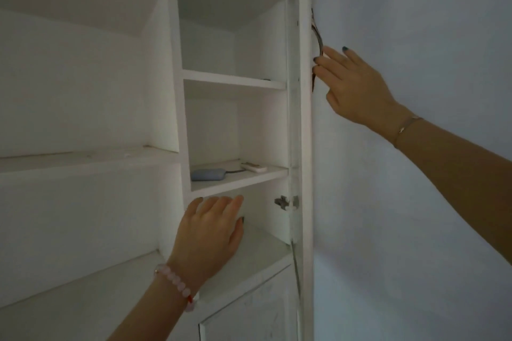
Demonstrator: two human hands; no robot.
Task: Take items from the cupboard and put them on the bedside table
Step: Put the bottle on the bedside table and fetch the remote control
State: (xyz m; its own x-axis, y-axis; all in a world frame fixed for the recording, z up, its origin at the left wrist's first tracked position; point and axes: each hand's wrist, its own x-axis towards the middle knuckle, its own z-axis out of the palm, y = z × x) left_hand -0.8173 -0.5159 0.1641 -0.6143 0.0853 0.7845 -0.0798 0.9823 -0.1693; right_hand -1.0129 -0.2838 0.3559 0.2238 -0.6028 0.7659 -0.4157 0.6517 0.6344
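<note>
The tall white wooden cupboard (235,83) stands open in front of me, and its narrow white door (304,147) is swung out so I see only its edge. My right hand (352,88) is up by that edge, beside the thin dark handle (318,39). Its fingers are stretched out and spread, the tips touch the door, and it holds nothing. My left hand (210,232), the one with the pink bead bracelet (174,282), is lifted in front of the space just under the middle shelf. Its fingers are loose and nearly straight, and it holds nothing too. The things I want lie on that middle shelf, just above my left fingertips: a flat light blue thing with round corners (209,174), a thin grey cord (235,171) coming off it, and a small white remote (253,167) behind. One shelf up, a small dark thing (266,79) peeks over the edge, but I can't tell what it is. So I think the job has only begun. The door is open, but nothing is picked up yet. I can't see the bedside table from here, so all the carrying is left to do.
</note>
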